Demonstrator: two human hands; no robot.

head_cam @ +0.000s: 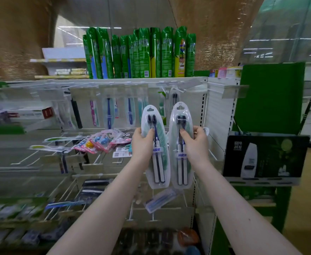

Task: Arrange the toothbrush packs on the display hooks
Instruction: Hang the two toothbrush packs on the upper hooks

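**Two toothbrush packs held upright, side by side, off the hooks**

The left hand [142, 139] grips an oval clear-plastic blister pack [158, 166] of two dark-bristled, white-handled toothbrushes around its middle. Its thumb is curled across the front, and the fingers are hidden behind the pack. The right hand [197, 140] holds a second matching oval pack [182, 166] at the same height, with one fingertip pressed on the front over the brush necks and the other fingers curled round the right edge. Both packs stand upright with their hang-holes on top, nearly edge to edge between the two grips. Neither is on a hook.

Just above the right grip, white wire display hooks [171, 85] jut from the white back panel. A similar hanging pack [174, 97] shows behind the top of the held one. Up and to the left of the left grip, a row of clear hanging toothbrush packs [110, 111] with blue, pink and green brushes fills the top rail. Level with the left grip and further left, pink-carded toothbrush packs [99, 142] lie in a loose pile across lower hooks. Below both grips, a clear pack of blue brushes [162, 199] lies tilted on the wire hooks. High above the grips, tall green containers [141, 54] stand in a row on the top shelf. To the right of the right grip, a black advertising board [264, 157] showing a white bottle sits on a green stand.
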